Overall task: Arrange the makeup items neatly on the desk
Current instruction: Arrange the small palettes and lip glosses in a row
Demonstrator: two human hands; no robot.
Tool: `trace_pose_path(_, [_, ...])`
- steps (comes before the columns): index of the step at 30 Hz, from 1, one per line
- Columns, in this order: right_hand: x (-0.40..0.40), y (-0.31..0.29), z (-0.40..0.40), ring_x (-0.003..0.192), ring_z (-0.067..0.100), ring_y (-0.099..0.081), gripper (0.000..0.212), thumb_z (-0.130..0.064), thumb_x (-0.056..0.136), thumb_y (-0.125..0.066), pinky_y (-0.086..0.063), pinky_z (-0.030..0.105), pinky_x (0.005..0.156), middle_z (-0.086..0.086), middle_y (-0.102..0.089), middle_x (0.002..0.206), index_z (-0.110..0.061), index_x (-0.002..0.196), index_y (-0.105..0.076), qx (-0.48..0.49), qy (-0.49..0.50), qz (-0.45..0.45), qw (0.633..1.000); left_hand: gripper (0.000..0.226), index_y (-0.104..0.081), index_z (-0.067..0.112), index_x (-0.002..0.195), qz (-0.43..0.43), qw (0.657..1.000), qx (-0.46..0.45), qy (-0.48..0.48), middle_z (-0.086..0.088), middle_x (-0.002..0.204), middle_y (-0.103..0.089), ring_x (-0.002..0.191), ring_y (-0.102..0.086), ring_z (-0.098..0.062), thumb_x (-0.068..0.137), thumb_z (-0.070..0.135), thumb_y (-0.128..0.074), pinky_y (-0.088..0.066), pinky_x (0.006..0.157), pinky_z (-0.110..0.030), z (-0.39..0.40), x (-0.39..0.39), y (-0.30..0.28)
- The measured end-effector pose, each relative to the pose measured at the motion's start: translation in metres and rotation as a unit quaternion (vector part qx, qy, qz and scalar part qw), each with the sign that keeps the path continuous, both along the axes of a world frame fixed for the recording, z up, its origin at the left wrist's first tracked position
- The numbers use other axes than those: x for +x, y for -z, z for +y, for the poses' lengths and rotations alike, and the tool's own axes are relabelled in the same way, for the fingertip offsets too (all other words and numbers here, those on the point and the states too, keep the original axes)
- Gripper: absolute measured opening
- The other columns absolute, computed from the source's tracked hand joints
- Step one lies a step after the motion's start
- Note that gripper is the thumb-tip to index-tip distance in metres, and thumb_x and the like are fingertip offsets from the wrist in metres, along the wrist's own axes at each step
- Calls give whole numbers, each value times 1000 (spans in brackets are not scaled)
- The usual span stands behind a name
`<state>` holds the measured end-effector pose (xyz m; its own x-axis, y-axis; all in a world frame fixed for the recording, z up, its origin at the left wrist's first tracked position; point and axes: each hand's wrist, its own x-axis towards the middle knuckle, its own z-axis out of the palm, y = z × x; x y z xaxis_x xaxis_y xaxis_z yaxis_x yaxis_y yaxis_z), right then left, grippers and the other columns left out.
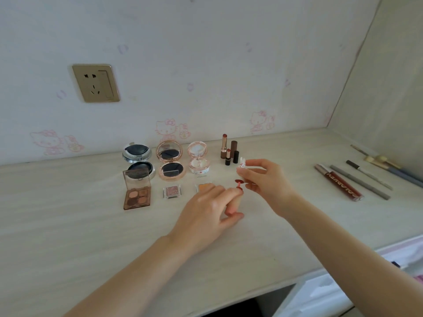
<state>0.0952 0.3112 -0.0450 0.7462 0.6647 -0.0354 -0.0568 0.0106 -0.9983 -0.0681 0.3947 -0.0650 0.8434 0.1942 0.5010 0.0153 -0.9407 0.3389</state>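
Note:
My right hand [265, 179] pinches a small white bunny-shaped cap [242, 164] with a red applicator tip [239, 182] pointing down. Just below it, my left hand [206, 213] curls its fingers round a small lip gloss bottle, of which only the red mouth [239, 190] shows. On the desk [91, 236] stand three open round compacts: silver [137, 161], rose-gold [169, 160] and pink [198, 160]. In front lie a brown eyeshadow palette [136, 192], a small pink eyeshadow [172, 191] and an orange one [203, 186], partly hidden by my left hand. Two open lipsticks [225, 147] stand with their caps [234, 148].
At the right lie a dark red lip gloss tube [338, 183], two grey pencils [359, 181], and a brush [377, 161] near the side wall. A wall socket [96, 83] sits at the back left. The desk's front edge runs along the lower right.

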Motion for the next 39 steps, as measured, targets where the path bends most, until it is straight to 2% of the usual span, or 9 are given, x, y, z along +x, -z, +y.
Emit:
trace_pose_path(6, [26,0,20,74,19,-67,30,-15,74,-80,-55,26,70,10,-71,82,-7,101,-67,-99,-41,-39,993,33,-64,22,106,15,998,33,-44,12,78,-56,85,-47,-14,82,44,-68,-45,79,-32,-2,29,6])
trace_pose_path(10, [32,2,35,75,26,-69,19,-10,75,-79,-52,34,74,9,-66,73,-6,90,-68,-128,-71,-65,987,37,-66,21,100,33,995,36,-86,9,81,-61,91,-46,-13,79,52,-66,-43,79,-28,2,37,14])
trace_pose_path(14, [32,5,44,65,21,-68,16,-9,77,-77,-48,28,63,7,-64,68,-7,90,-67,-143,-94,-74,982,39,-66,22,101,31,994,43,-95,9,81,-62,92,-48,-14,77,52,-67,-44,80,-29,5,37,20])
trace_pose_path(18, [33,8,48,57,10,-60,24,-13,78,-77,-48,18,55,10,-68,80,-5,98,-68,-173,-97,-108,974,21,-69,25,94,4,996,37,-83,12,80,-63,89,-51,-15,79,41,-69,-46,80,-31,2,34,20])
trace_pose_path(23, [34,9,52,65,14,-62,23,-11,76,-79,-49,19,57,14,-70,90,-6,95,-69,-179,-94,-115,973,16,-70,23,92,5,996,35,-79,9,79,-63,87,-52,-17,82,36,-68,-46,79,-32,2,34,20])
trace_pose_path(29, [34,10,55,70,20,-66,19,-10,76,-78,-53,23,64,16,-71,90,-6,92,-69,-174,-85,-116,974,19,-71,21,96,9,995,36,-89,6,81,-64,87,-53,-20,83,33,-67,-46,79,-33,0,34,18])
trace_pose_path(32, [33,11,56,71,20,-69,17,-12,75,-79,-54,24,64,13,-72,86,-8,88,-69,-179,-75,-127,973,23,-70,22,103,16,995,33,-95,7,86,-66,91,-53,-19,85,35,-64,-45,82,-32,0,33,18])
trace_pose_path(36, [31,14,58,65,13,-69,9,-17,76,-78,-57,24,66,4,-72,71,-13,79,-70,-203,-59,-157,965,24,-69,22,101,18,994,33,-105,8,87,-66,90,-52,-17,86,37,-61,-44,82,-31,0,34,18])
trace_pose_path(39, [31,14,60,76,17,-71,9,-19,75,-77,-58,33,78,4,-72,74,-13,77,-71,-222,-40,-182,957,19,-68,21,94,17,993,33,-116,10,85,-65,88,-53,-17,85,35,-59,-45,81,-32,-1,35,19])
